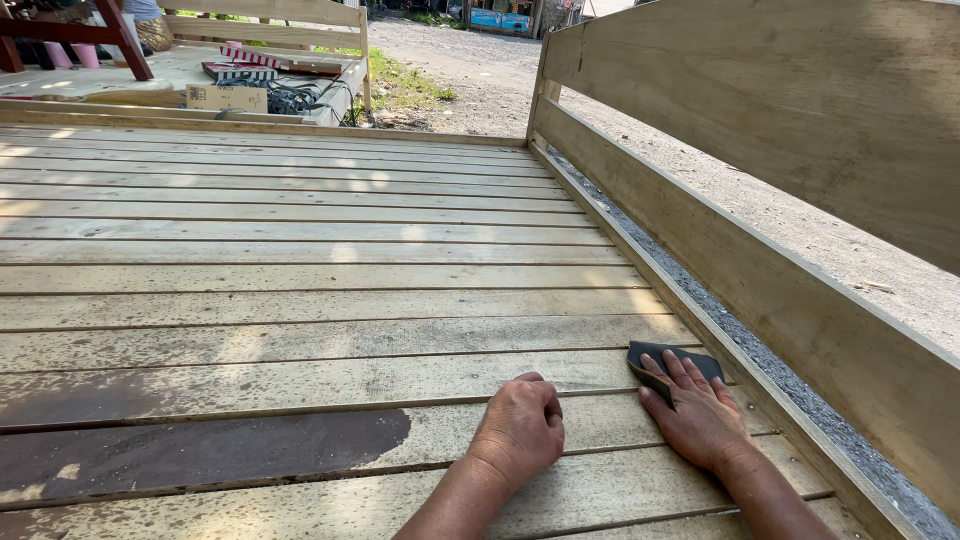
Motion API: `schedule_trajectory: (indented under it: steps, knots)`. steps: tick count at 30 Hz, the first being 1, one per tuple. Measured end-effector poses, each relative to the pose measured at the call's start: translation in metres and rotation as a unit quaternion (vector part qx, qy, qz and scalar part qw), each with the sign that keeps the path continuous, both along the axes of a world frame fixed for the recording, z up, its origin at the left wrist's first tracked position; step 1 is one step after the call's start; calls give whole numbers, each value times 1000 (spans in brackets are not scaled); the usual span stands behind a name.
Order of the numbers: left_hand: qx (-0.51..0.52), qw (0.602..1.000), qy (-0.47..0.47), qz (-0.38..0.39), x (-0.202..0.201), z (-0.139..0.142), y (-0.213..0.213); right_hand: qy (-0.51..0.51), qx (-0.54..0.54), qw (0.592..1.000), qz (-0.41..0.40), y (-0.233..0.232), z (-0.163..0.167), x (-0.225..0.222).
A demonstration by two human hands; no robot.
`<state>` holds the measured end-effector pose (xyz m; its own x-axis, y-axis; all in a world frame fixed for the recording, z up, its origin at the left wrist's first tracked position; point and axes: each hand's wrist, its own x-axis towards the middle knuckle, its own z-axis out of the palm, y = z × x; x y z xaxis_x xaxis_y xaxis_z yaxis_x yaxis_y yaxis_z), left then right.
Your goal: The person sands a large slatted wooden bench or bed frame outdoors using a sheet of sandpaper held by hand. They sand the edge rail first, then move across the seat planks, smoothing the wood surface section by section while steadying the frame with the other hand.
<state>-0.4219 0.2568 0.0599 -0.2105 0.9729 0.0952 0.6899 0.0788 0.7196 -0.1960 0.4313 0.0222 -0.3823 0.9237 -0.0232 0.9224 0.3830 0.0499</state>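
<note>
Two bare forearms come in from the bottom edge, both hands down on the slatted wooden platform. Left hand rests as a loose fist, fingers curled under, grasping nothing, knuckles propped on a slat as if for support. Right hand lies flat, fingers spread and pressing on a dark sheet of sandpaper, which sits on the slat just beside the low side rail at the platform's right edge. Judged from the flat-palm pressure, the step in hand is sanding the slat surface near that edge; the next stroke likely calls for steady downward pressure along the grain while keeping the sheet from snagging in the gaps between boards. Count: two hands, one sandpaper sheet, one platform of many parallel slats, two rail boards showing on the right. One dark brown stained patch covers the near-left slats, well apart from the sandpaper. Far end: a second wooden frame with a striped box and clutter, too small to sort. Gravel ground beyond.
</note>
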Motion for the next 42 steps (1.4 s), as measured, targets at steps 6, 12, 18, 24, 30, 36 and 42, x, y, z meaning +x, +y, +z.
schedule_trajectory:
  steps: [6, 12, 18, 24, 30, 36, 42]
  knots:
    - [43, 987, -90, 127, -8, 13, -10, -21, -22, 999, -17, -1, 2, -2]
    - [27, 995, 75, 52, -6, 18, -13, -7, -20, 1000, -12, -3, 3, -2]
    - [-29, 990, 123, 67, -1, 9, -5, -1, -18, 1000, -6, 0, 1, 0]
    - [-2, 979, 183, 87, -3, -5, 6, 12, -22, 1000, -6, 1, -1, 1]
    - [-21, 989, 105, 102, -20, -2, 1, 17, -14, 1000, -7, 1, 0, 2]
    - [-24, 992, 110, 58, -18, 9, -7, -11, -31, 999, -14, 3, -2, 1]
    - [50, 988, 30, 143, -70, -5, -12, 3, -37, 999, -27, -6, 8, -1]
